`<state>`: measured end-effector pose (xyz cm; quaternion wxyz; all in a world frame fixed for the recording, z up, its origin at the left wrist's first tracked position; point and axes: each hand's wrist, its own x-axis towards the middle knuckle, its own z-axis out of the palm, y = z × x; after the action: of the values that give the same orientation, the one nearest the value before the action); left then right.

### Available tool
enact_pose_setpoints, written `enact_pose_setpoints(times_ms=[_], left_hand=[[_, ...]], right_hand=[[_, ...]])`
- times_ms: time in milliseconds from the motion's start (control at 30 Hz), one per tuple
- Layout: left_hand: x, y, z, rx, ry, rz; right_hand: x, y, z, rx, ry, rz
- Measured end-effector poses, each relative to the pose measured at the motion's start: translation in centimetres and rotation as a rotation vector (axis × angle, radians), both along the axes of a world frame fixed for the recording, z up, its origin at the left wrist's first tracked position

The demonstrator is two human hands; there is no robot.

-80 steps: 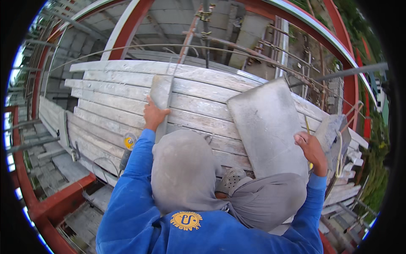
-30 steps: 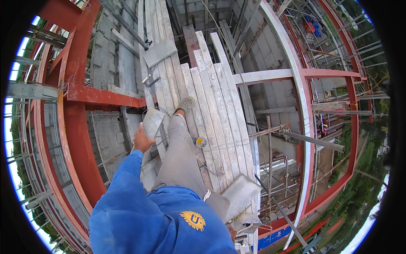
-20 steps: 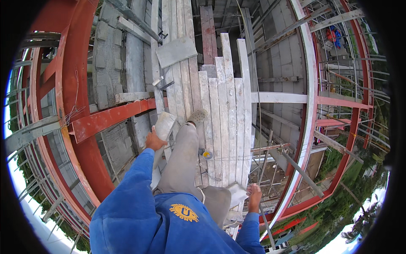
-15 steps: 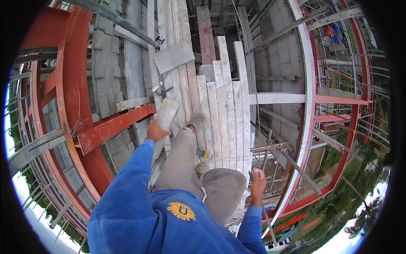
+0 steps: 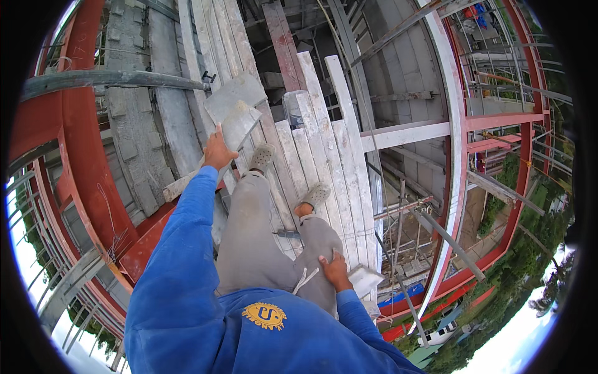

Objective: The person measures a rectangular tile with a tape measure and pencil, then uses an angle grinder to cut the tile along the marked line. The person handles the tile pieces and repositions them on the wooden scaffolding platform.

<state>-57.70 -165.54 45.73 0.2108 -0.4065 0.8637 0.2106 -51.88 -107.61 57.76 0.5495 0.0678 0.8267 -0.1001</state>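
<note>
My left hand (image 5: 218, 151) reaches forward, fingers wrapped round the near end of a pale grey block piece (image 5: 240, 128) with a dusty top. Just beyond that piece a larger flat grey slab (image 5: 233, 93) lies on the planks; I cannot tell whether the two touch. Down on my right thigh rests my right hand (image 5: 335, 272), fingers spread over the grey trousers, holding nothing. Beside it is a whitish flat piece (image 5: 365, 278), partly hidden by my arm.
I stand in clogs on a walkway of pale planks (image 5: 299, 156). A grey bucket-like container (image 5: 293, 107) stands ahead. Gaps open beyond the plank ends. Red steel beams (image 5: 103, 181) and a grey pipe (image 5: 112, 78) flank the left; a white beam (image 5: 408, 136) crosses at right.
My left hand has carried the block piece forward, close to the larger slab. My right hand has come down onto my thigh. My right foot has stepped forward along the planks.
</note>
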Motion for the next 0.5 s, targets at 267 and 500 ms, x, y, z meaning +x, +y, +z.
enact_pose_setpoints(times_ms=[267,500], left_hand=[[-9.3,-12.3,-26.2,-0.072,-0.091,-0.176],[-13.9,-18.4,-38.9,-0.086,0.037,-0.366]], right_hand=[[0.5,-11.6,-0.5,0.281,-0.015,-0.131],[3.7,-18.3,-2.0,0.36,-0.005,-0.277]])
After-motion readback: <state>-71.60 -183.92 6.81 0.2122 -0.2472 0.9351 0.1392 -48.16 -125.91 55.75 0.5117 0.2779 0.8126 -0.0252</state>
